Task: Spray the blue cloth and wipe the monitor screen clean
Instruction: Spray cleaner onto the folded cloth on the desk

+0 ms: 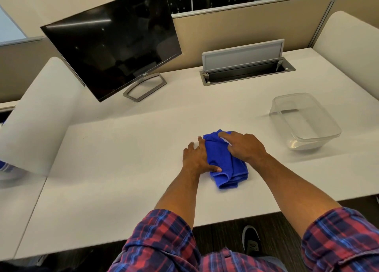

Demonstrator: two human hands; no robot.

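1. We see a white desk [127, 148] from above, with both of our bare forearms reaching forward from plaid sleeves [164, 241].
2. The blue cloth [222, 161] lies folded on the desk straight ahead, near the front edge. Its long side runs away from us, tilted slightly to the left.
3. Our left hand [195, 158] lies flat along the cloth's left edge, fingers straight and slightly spread on the desk, thumb pressing the cloth's near left part.
4. Our right hand [244, 146] rests on top of the cloth's right side, fingers relaxed and slightly apart, index finger pointing to the far corner. Neither hand grips it.
5. The monitor [110, 46], dark and tilted, stands well apart at the far left, nearer our left hand.
6. An empty clear tub [307, 120] sits to the right. No spray bottle is visible, so we judge spraying not yet done.
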